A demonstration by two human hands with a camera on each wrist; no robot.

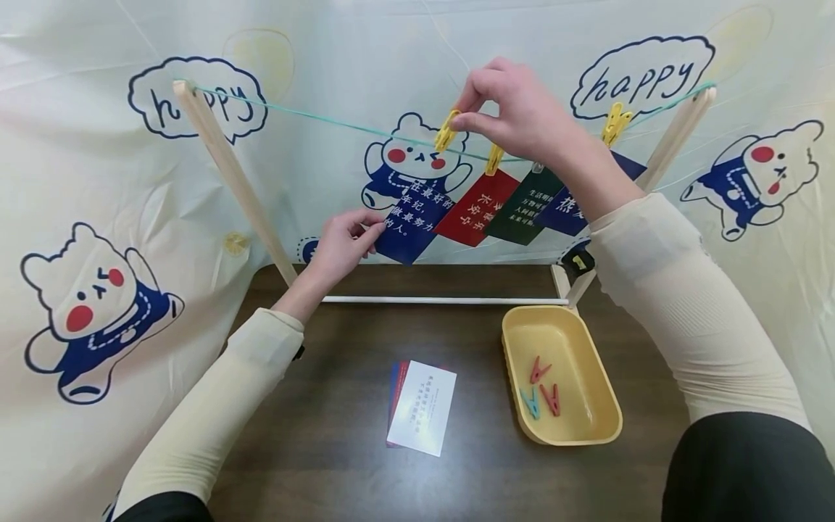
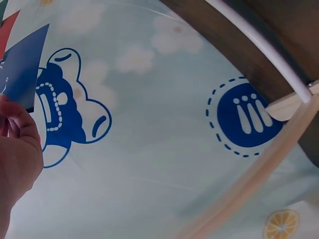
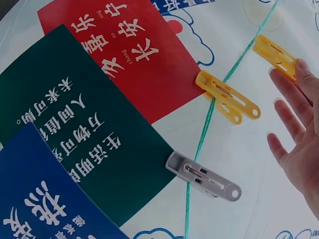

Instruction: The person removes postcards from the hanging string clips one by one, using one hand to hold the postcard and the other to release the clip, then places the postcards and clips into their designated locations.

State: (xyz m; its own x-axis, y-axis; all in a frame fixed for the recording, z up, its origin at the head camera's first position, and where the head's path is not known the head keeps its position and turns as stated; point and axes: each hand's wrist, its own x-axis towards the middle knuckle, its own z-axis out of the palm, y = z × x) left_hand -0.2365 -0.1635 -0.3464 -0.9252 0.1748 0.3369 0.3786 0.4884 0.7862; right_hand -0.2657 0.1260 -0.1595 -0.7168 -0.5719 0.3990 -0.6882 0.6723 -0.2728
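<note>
My left hand point(image 1: 346, 243) pinches a dark blue card point(image 1: 414, 221) with white lettering by its left edge; in the left wrist view the same card point(image 2: 25, 69) rises above the fingertips. Between right thumb and fingers, my right hand point(image 1: 515, 109) pinches a yellow clothespin point(image 1: 446, 132) at the green string point(image 1: 326, 119), above that card. The right wrist view has this clothespin point(image 3: 275, 56) with its tip right at the string. To its right hang a red card point(image 1: 478, 208) on another yellow clothespin point(image 1: 493, 159), a green card point(image 1: 525, 208) on a grey clothespin point(image 3: 203, 177), and another blue card point(image 1: 562, 212), partly behind my right forearm.
Wooden posts point(image 1: 235, 181) hold the string at both sides, joined low down by a white rod point(image 1: 443, 300). On the table point(image 1: 313, 435) lie a few stacked cards point(image 1: 424, 409), beside a yellow basin point(image 1: 587, 428) with red clothespins point(image 1: 551, 399) and a blue one point(image 1: 531, 403).
</note>
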